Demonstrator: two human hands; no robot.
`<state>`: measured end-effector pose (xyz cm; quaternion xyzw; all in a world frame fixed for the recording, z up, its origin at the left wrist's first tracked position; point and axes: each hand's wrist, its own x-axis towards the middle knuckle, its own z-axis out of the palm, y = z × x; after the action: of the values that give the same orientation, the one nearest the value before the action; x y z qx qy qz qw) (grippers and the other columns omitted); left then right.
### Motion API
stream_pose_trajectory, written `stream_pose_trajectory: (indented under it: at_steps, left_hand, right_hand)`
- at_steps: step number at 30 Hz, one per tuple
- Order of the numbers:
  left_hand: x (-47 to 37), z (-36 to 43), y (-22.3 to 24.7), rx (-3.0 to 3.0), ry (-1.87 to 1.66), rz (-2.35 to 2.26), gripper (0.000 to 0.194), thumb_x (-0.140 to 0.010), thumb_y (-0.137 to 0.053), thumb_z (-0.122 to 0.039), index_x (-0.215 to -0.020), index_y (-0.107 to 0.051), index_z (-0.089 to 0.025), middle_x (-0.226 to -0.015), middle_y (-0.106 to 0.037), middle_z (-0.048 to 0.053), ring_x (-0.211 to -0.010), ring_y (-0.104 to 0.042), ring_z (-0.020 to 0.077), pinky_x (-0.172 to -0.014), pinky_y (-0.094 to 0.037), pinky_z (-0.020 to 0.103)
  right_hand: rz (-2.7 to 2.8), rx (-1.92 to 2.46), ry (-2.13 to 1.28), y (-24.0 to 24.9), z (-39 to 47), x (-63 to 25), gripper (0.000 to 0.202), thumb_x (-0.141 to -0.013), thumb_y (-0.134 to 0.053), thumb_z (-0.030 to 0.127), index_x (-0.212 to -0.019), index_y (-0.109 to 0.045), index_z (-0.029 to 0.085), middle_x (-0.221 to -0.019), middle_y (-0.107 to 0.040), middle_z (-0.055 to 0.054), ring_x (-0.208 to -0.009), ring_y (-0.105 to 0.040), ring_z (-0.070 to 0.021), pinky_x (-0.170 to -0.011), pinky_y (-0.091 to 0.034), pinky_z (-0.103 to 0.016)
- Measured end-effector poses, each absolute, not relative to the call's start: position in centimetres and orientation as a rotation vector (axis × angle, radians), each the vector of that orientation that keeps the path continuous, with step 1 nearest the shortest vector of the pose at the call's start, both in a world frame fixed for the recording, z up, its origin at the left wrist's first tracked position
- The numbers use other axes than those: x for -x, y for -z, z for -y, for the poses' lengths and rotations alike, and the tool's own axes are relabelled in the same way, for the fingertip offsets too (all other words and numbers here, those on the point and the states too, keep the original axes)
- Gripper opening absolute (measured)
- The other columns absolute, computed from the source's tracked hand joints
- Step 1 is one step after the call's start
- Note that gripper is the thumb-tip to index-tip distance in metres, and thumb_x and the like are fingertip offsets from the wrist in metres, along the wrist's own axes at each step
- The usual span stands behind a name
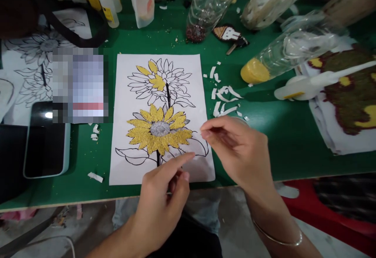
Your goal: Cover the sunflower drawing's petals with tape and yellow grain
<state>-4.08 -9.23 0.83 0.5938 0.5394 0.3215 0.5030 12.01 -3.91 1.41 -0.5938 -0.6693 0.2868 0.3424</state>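
Note:
A white sheet with a printed flower drawing (pixel 190 62) lies on the green table. Its lower flower (pixel 141 136) has petals covered in grainy yellow, around a grey centre. On the upper flower, a few petals (pixel 157 82) are yellow and the others bare outline. Over the sheet's lower edge is my left hand (pixel 166 195), index finger stretched out, thumb apart and the other fingers curled, with nothing seen in it. My right hand (pixel 241 152) is at the sheet's right edge, thumb and index fingertip pinched together; anything between them is too small to make out.
White paper scraps (pixel 225 97) lie right of the sheet. Beyond are a bottle with yellow grains (pixel 255 71), a glue bottle (pixel 296 87), keys (pixel 232 46) and a bottle with dark red grains (pixel 196 32). A phone (pixel 45 144) lies left; glue bottles (pixel 107 5) stand behind.

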Motion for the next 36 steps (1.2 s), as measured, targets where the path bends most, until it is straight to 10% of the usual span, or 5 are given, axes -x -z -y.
stream_pose_trajectory:
  at_steps: [29, 36]
  left_hand:
    - [4.2, 6.9, -0.3, -2.028, -0.722, -1.436, 0.026, -0.085, -0.048, -0.006, -0.104, -0.059, -0.018, -0.073, -0.059, -0.002, -0.066, -0.054, 0.0072, -0.061, -0.044, 0.018]
    - [4.0, 5.7, -0.5, -2.145, -0.692, -1.646, 0.02, -0.084, -0.053, -0.01, -0.101, -0.061, -0.017, -0.072, -0.062, -0.001, -0.068, -0.057, 0.0089, -0.067, -0.046, 0.021]
  right_hand:
    - [2.29, 1.546, -0.778, -2.1, -1.0, -13.6, 0.019, -0.079, -0.049, 0.01, -0.066, -0.056, 0.022, -0.066, -0.062, 0.001, -0.055, -0.052, -0.011, -0.049, -0.033, -0.026]
    - [2.294, 1.44, -0.876, -1.7, -1.6, -13.8, 0.021, -0.079, -0.048, 0.012, -0.087, -0.063, 0.024, -0.07, -0.067, 0.001, -0.061, -0.061, -0.0138, -0.05, -0.04, -0.024]
